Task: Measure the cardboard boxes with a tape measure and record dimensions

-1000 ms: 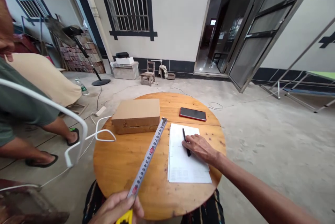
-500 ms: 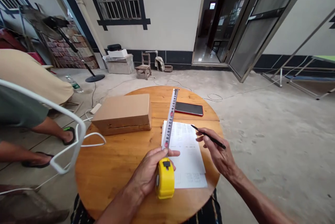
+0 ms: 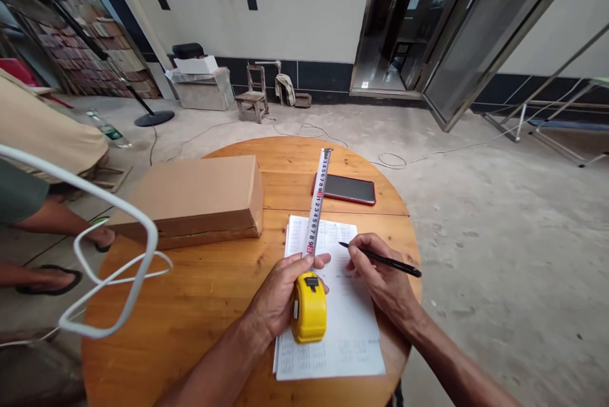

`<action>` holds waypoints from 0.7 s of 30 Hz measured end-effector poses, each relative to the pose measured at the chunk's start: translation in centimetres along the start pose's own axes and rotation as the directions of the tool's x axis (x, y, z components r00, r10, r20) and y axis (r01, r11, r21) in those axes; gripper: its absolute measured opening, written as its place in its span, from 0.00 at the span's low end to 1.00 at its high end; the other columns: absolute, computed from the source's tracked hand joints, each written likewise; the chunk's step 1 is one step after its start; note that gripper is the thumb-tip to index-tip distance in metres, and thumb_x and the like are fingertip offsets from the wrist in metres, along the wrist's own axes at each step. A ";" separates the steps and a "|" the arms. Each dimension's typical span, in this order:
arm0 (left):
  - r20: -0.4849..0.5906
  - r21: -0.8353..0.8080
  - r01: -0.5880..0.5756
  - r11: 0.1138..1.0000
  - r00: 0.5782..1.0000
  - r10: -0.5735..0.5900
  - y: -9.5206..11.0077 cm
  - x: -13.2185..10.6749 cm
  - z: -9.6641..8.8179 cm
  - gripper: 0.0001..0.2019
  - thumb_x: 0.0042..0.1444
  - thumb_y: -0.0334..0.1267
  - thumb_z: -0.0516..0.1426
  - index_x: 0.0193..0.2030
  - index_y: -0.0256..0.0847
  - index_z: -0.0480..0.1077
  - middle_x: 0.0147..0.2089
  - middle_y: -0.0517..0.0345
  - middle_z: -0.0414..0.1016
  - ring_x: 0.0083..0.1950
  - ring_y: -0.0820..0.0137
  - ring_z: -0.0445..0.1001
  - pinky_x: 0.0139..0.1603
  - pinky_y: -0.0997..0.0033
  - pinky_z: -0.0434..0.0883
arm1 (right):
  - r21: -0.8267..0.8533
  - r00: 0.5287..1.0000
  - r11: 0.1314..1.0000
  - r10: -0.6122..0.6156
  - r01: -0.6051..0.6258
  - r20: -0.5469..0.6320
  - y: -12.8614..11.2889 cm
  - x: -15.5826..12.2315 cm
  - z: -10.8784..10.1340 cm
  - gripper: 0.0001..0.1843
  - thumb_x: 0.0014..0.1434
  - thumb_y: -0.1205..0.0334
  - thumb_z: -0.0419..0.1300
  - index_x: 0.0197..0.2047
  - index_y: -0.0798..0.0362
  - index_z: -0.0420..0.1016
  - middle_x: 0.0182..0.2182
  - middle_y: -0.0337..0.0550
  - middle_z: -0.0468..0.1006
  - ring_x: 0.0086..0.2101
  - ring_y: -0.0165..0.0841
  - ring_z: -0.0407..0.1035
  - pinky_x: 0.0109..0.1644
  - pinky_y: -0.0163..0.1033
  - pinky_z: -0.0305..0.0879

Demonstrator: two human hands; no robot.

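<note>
My left hand (image 3: 280,296) is wrapped round a yellow tape measure (image 3: 310,315), its thumb on the blade where it leaves the case. The numbered blade stretches away from me, its hooked end beyond a dark phone (image 3: 349,189) with a red edge. Between the fingers of my right hand (image 3: 383,274) is a black pen (image 3: 394,262), its tip above the upper part of some printed sheets (image 3: 347,324). Whether the tip touches the paper I cannot tell. The sheets lie on a round wooden table (image 3: 223,280), partly hidden under my hands and the tape.
A closed cardboard box (image 3: 195,194) stands on the table's left side. A bent white metal tube (image 3: 150,236) reaches in from the left, near a person's legs (image 3: 47,220). Beyond the table are a small wooden chair (image 3: 254,93), a cable (image 3: 390,160) on the floor and an open door (image 3: 499,33).
My right hand has brought the pen left and inward over the sheets. The left hand still holds the extended tape, slightly farther right. The view has tilted down, showing more of the paper.
</note>
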State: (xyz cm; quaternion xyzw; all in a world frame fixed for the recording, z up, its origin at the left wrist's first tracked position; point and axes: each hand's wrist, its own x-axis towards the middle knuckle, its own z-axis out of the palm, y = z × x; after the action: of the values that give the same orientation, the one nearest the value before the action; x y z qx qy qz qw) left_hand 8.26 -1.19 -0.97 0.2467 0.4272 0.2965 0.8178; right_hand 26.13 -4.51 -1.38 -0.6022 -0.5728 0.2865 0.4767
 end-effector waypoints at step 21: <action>0.067 0.005 -0.043 0.999 0.997 0.043 0.0 -0.4 -0.1 0.10 0.56 0.42 0.56 0.30 0.37 0.69 0.22 0.51 0.76 0.25 0.71 0.72 0.26 0.77 0.66 | -0.131 0.994 0.985 -0.108 0.110 0.026 2.1 0.9 2.1 0.07 0.61 0.65 0.53 0.35 0.53 0.72 0.30 0.41 0.75 0.31 0.31 0.68 0.36 0.37 0.65</action>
State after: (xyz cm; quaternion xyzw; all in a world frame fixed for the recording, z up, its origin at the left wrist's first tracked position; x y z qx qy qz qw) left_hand 7.99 -1.42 -0.80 0.2681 0.3950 0.3043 0.8244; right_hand 25.29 -2.88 -3.86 -0.5975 -0.6271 0.2271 0.4453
